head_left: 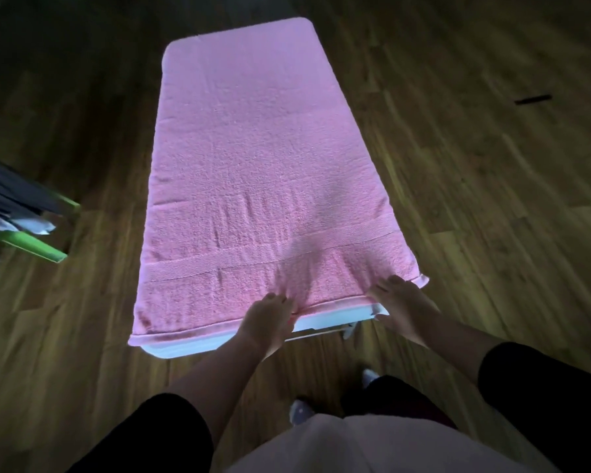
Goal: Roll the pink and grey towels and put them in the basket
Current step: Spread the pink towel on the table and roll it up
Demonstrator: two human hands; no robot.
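The setting reads as a room in a home, not a workshop or lab. Indicators: a brown wood-plank floor [458, 165] runs across the whole view; a narrow white worktop [321, 325] with rounded corners stands free in the middle of the floor, covered along its length by a pink terry towel [253, 148]; a green-framed holder [45, 245] at the left edge contains dark and pale household fabrics [11, 196]; the person stands in pale socks [301, 409], without shoes. Lighting is dim.
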